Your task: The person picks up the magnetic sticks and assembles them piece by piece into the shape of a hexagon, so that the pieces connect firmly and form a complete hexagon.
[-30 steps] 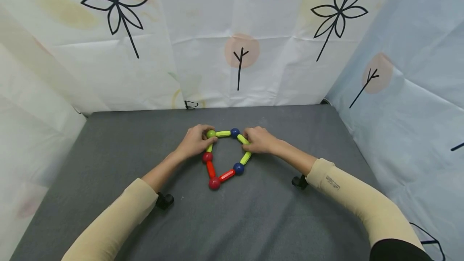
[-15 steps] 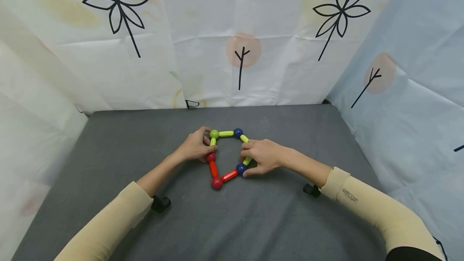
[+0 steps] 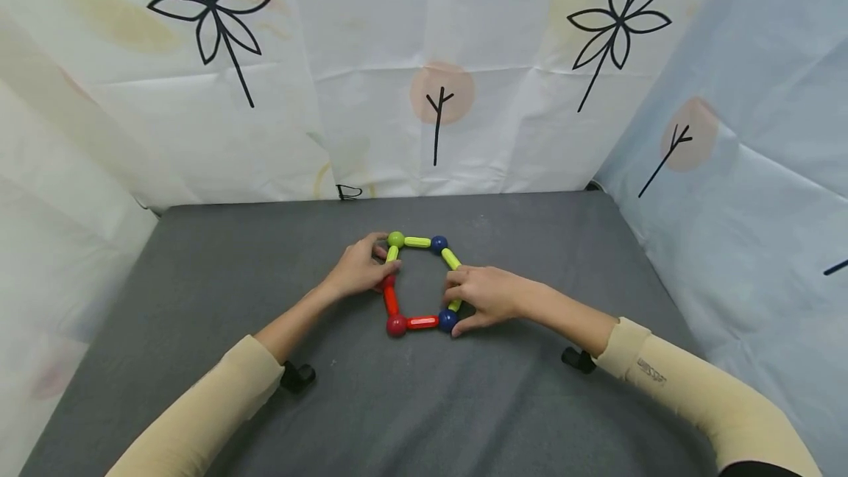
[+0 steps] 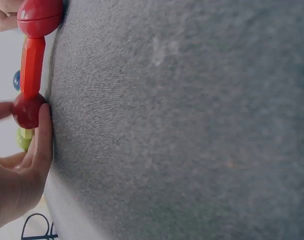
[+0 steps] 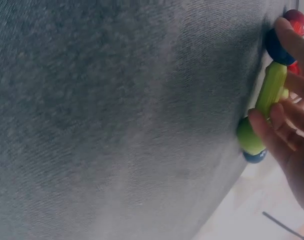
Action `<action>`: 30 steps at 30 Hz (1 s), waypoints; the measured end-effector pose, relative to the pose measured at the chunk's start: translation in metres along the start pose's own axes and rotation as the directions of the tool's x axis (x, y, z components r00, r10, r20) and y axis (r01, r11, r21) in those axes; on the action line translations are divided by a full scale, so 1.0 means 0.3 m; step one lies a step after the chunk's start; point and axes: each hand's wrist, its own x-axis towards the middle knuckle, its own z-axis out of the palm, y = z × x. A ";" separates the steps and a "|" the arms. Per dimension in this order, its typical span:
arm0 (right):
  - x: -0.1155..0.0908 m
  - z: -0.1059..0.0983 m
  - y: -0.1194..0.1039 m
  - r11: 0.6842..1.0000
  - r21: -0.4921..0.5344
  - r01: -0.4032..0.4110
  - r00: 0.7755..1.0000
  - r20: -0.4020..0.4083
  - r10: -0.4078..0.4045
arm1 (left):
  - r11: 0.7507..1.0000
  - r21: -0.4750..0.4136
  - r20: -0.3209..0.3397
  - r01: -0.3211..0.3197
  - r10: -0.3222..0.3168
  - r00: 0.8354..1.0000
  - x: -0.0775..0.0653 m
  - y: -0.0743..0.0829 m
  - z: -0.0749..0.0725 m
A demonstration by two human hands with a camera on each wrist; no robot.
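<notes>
A ring of magnetic toy rods and balls lies on the grey cloth. Its far side has a green ball point(image 3: 396, 240), a yellow-green rod point(image 3: 417, 242) and a blue ball point(image 3: 439, 244). At the near side a red rod point(image 3: 422, 322) joins a red ball point(image 3: 396, 326) to another blue ball point(image 3: 447, 320). My left hand point(image 3: 359, 266) pinches the red ball point(image 4: 28, 111) on the left side. My right hand point(image 3: 493, 294) grips the right side, thumb on the near blue ball and fingers around the rod point(image 5: 272, 90) by a green ball point(image 5: 251, 136), which the hand hides in the head view.
Grey cloth point(image 3: 358, 411) covers the table around the ring. White printed fabric point(image 3: 371, 79) hangs behind the table, with pale blue fabric point(image 3: 762, 168) at the right. Dark wrist cameras point(image 3: 298, 377) sit below the cuffs of both sleeves.
My right hand has come nearer and shifted its grip from the ring's upper right to its lower right. The left hand has slid from the green ball to the red ball. The ring's bottom has squared up.
</notes>
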 end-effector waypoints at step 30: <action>0.076 0.009 0.186 0.796 0.290 -0.531 0.839 0.047 0.542 | 0.929 0.306 0.064 -0.207 0.197 0.978 0.212 -0.176 0.056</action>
